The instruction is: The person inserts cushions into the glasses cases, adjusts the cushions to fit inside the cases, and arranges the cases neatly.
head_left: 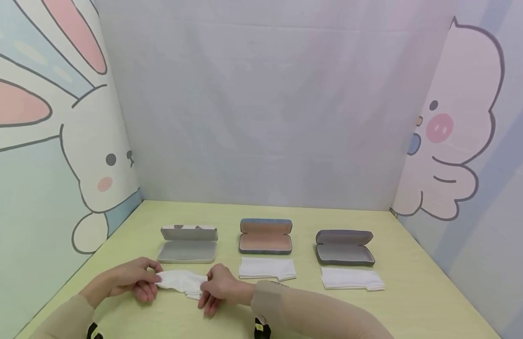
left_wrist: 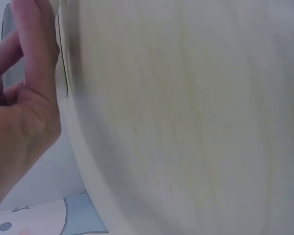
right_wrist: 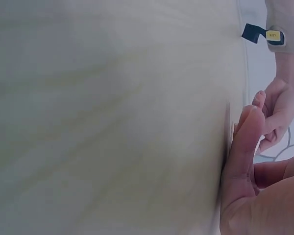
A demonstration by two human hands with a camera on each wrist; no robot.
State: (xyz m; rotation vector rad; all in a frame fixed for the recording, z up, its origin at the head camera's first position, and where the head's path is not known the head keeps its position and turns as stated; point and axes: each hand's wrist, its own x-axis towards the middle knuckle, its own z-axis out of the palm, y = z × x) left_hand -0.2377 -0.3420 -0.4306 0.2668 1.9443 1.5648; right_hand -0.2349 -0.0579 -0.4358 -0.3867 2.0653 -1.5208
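Note:
A crumpled white cloth (head_left: 181, 281) is stretched between the two hands, close to the table. The left hand (head_left: 136, 280) pinches its left end between thumb and fingers, and the right hand (head_left: 216, 286) pinches its right end. Just behind it stands an open glasses case (head_left: 188, 252) with a grey inside. In the left wrist view the left hand (left_wrist: 27, 78) shows at the left edge, the cloth out of sight. In the right wrist view the right hand (right_wrist: 255, 181) is at the lower right, with the left hand beyond it.
Two more open glasses cases stand at the back, one with a pink inside (head_left: 265, 242) and one dark with a grey inside (head_left: 345, 253). Before each lies a flat, folded white cloth, the middle one (head_left: 265, 268) and the right one (head_left: 350, 278). Printed fabric walls enclose the yellowish table (head_left: 308, 310).

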